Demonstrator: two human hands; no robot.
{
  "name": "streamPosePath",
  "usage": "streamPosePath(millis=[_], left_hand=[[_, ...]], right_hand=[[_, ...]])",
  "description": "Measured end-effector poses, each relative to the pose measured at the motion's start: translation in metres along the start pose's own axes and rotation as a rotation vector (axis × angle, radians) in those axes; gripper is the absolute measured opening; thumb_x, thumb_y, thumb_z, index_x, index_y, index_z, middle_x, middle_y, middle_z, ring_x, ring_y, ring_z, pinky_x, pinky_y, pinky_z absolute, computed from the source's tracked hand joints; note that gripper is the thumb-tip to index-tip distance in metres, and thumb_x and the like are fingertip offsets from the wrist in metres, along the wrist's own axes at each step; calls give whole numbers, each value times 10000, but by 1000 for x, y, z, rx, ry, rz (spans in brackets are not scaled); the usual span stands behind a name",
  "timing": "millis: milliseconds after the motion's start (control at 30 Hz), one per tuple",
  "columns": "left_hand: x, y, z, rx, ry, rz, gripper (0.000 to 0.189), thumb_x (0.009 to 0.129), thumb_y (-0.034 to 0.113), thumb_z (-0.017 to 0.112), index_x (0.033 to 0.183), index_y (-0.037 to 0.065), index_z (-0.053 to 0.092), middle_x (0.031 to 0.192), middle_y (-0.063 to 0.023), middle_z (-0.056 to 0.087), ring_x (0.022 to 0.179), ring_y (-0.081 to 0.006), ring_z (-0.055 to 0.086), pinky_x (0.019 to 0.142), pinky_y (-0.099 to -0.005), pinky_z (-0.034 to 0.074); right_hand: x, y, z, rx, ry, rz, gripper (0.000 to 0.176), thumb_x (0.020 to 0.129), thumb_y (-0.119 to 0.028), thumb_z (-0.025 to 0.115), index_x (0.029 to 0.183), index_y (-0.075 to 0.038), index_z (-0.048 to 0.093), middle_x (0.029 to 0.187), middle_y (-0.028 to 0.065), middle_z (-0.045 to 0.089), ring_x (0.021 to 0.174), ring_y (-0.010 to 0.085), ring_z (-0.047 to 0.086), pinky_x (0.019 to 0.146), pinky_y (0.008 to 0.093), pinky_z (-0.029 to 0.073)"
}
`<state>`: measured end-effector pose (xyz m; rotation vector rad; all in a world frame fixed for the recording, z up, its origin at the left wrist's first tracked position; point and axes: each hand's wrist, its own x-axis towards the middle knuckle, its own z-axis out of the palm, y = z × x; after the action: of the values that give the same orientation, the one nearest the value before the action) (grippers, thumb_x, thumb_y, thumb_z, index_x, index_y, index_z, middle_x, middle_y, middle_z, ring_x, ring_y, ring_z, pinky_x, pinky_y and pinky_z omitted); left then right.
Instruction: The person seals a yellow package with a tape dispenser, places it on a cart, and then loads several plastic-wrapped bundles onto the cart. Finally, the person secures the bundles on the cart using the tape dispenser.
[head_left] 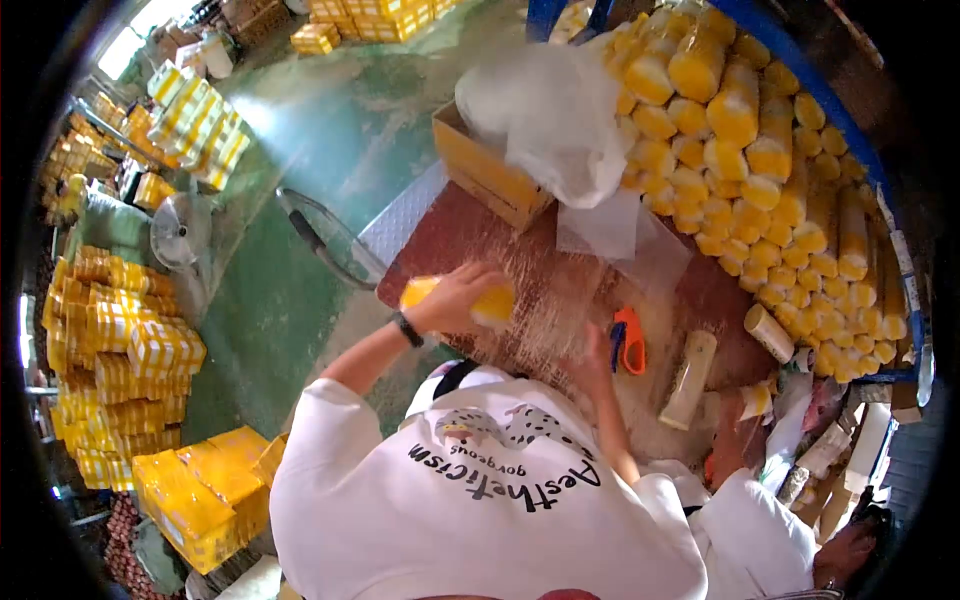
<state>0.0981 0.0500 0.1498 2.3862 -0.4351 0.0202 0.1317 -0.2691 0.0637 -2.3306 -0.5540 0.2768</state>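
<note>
1. A large stack of yellow-ended rolls [740,160] fills the upper right, inside a blue frame.
2. The white shirt [480,500], bottom centre, reads "Aestheticism" and, smaller, "gorgeous", in black beside a printed figure; no brand is legible.
3. The worn reddish table [530,270] spans the centre, with an open carton [485,170] and white plastic bag [545,120] at its upper edge.
4. At lower right, a co-worker's hand [735,440] is near a pale roll [690,380].
5. Left hand [450,298], black band at the wrist, centre-left: fingers bent over the yellow packet [420,291], grasping it at the table's left edge.
6. Right hand [592,362], just right of centre: blurred, beside the orange tape dispenser [630,342]; whether its fingers are released or clenched, I cannot tell.
</note>
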Motion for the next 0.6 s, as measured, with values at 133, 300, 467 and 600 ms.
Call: streamPosePath(millis=[133, 300, 467, 600], left_hand=[[-13, -15, -41, -366, -60, 5, 815, 577, 219, 797, 1287, 103, 416, 1283, -123, 415, 1199, -320, 402, 992, -395, 355], [-25, 29, 10, -413, 371, -13, 612, 754, 329, 663, 1274, 78, 458, 1365, -143, 353, 1265, -318, 338, 1036, -408, 283], [-29, 56, 70, -299, 755, -33, 343, 875, 220, 475, 1138, 10, 544, 1273, -170, 467, 1247, -347, 372, 1030, -397, 284], [3, 62, 59, -521, 805, -246, 333, 922, 221, 405, 1133, 2, 542, 1276, -151, 472, 1215, -271, 414, 1010, -366, 315]], right_hand=[[11, -55, 54, 74, -93, -371, 1102, 522, -431, 835, 1357, -20, 245, 1358, 234, 267, 1279, 368, 230, 1041, 451, 234], [38, -83, 86, 398, -277, -268, 1039, 509, -362, 849, 1328, -50, 291, 1326, 178, 371, 1235, 301, 351, 1004, 419, 323], [45, -83, 80, 573, -228, -536, 807, 592, -204, 803, 1271, -82, 384, 1206, 81, 509, 1122, 221, 482, 947, 363, 396], [39, -53, 99, 963, -257, -175, 761, 614, -124, 768, 1269, -86, 382, 1176, 61, 523, 1090, 224, 503, 937, 357, 409]])
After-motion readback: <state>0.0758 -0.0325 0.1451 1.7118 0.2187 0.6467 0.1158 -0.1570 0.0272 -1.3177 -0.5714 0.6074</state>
